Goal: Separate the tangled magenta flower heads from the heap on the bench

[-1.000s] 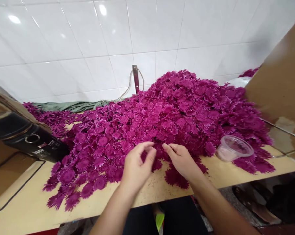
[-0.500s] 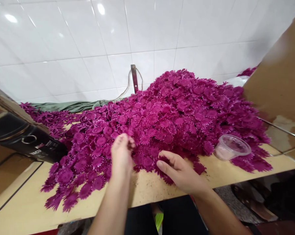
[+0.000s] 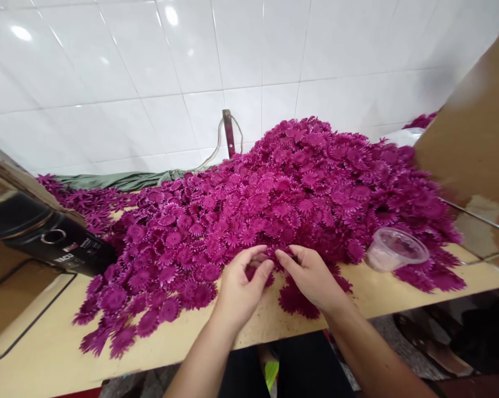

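A large heap of magenta artificial flower heads [image 3: 315, 188] with toothed petals covers the middle of the table. At its front edge, my left hand [image 3: 245, 279] is closed, thumb and fingers curled around a magenta flower head [image 3: 269, 276] that is mostly hidden. Facing it a short gap away, my right hand [image 3: 311, 276] pinches with thumb and forefinger at magenta petals; how much it grips is partly covered by the fingers. Beneath the right hand, a few loose flower heads [image 3: 297, 301] lie on the wooden tabletop [image 3: 269, 323].
On the right stands a clear plastic cup [image 3: 396, 251] with pale contents, beside a cardboard box [image 3: 477, 138]. A black canister [image 3: 58, 237] leans at the left. Flat magenta petal pieces [image 3: 87, 204] and green cloth [image 3: 120, 181] lie behind, against a white tiled wall [image 3: 150, 72].
My left hand has come back from the heap toward me and to the right, meeting my right hand. The flower heads under my right hand now rest on the table, with the hand slightly higher.
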`<state>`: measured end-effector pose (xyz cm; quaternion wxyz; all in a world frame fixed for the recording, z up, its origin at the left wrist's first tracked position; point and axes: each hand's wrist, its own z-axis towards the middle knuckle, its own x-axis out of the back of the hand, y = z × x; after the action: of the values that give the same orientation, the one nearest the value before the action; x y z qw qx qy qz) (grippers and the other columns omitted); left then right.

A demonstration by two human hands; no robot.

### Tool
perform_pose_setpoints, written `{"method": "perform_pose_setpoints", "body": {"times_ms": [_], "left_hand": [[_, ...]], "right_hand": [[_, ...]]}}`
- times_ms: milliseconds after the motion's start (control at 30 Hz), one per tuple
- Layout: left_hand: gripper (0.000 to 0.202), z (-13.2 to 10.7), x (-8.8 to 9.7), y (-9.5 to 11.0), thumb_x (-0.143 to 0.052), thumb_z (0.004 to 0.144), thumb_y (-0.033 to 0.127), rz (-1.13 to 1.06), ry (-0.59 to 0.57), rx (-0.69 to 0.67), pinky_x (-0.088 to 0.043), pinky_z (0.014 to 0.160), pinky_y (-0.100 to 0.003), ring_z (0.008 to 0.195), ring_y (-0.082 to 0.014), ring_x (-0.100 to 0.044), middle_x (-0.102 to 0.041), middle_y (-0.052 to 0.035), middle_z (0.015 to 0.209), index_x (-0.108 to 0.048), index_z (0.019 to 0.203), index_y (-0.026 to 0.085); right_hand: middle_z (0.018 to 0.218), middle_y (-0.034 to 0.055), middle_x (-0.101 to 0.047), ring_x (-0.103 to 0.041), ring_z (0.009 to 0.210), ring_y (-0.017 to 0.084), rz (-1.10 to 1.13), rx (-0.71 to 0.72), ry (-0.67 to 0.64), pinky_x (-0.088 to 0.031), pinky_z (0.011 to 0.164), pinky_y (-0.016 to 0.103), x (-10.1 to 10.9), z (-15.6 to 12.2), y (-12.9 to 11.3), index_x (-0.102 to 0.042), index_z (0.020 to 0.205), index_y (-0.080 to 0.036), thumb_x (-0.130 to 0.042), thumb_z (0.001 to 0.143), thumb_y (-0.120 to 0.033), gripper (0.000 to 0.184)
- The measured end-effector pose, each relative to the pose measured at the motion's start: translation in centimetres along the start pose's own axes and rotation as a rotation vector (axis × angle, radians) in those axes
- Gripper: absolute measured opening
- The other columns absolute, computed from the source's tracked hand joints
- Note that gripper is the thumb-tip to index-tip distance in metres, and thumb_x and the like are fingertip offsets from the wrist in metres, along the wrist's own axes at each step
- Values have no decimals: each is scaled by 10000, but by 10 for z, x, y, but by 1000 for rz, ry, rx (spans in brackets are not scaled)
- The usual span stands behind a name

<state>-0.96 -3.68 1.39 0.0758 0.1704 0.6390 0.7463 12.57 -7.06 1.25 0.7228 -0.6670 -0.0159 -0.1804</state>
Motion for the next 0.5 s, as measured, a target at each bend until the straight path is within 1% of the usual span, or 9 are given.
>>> {"method": "perform_pose_setpoints", "body": {"times_ms": [33,67,167,233,300,333,400,467,500], "left_hand": [[263,-2,-6,0,-593,710,285,-67,-33,32,-489,728,-312,769,-168,-604,-662,-72,844,-612,939,158],[253,-2,-11,0,-606,697,286,-126,-36,52,-490,702,-295,744,-159,-600,-662,-66,827,-610,914,156],[228,1,-19,-1,-629,671,265,-213,-1,47,-478,676,-265,725,-143,-589,-652,-45,796,-610,875,166],[159,4,-20,-1,-622,668,237,-157,7,-4,-461,669,-257,717,-142,-578,-634,-36,768,-629,811,167],[53,7,-17,0,-600,672,206,-49,26,-60,-439,661,-254,688,-140,-560,-608,-24,704,-633,685,166],[57,10,-14,1,-589,672,192,-2,52,-80,-429,658,-253,673,-138,-548,-593,-16,671,-623,635,166],[84,16,-4,2,-567,682,189,29,167,-95,-414,650,-248,646,-130,-525,-569,1,632,-599,608,168],[107,25,13,3,-540,710,226,-5,366,-79,-403,620,-237,610,-118,-496,-544,17,614,-567,623,170],[130,30,23,3,-523,728,254,-32,495,-68,-396,598,-232,586,-112,-476,-523,26,603,-546,629,172]], "right_hand": [[550,-19,-474,-434,545,117,1,-4,15,-378,533,249,-1,0,0,-507,592,-165,-503,765,-418,307],[549,-17,-478,-438,549,118,12,-7,19,-379,533,249,-2,1,1,-517,593,-162,-506,762,-428,315],[550,-10,-495,-460,573,129,66,-12,-7,-395,554,253,-4,3,3,-530,585,-162,-492,766,-461,351],[541,-10,-473,-455,578,129,87,10,-17,-392,553,251,-5,3,3,-496,555,-169,-454,783,-478,386],[525,-23,-409,-406,547,114,52,37,-18,-356,507,237,-6,1,1,-431,536,-181,-423,798,-470,390],[522,-31,-375,-375,531,104,15,49,-26,-332,487,231,-6,-1,-1,-400,538,-187,-421,802,-450,373],[533,-44,-337,-336,519,93,-66,81,-76,-303,474,225,-5,-6,-7,-357,553,-195,-436,801,-385,323],[560,-40,-360,-361,541,97,-114,131,-142,-317,502,227,-3,-12,-13,-352,566,-197,-451,799,-318,280],[585,-32,-388,-389,565,102,-114,160,-163,-336,528,230,-1,-15,-15,-368,572,-196,-452,800,-294,262]]}}
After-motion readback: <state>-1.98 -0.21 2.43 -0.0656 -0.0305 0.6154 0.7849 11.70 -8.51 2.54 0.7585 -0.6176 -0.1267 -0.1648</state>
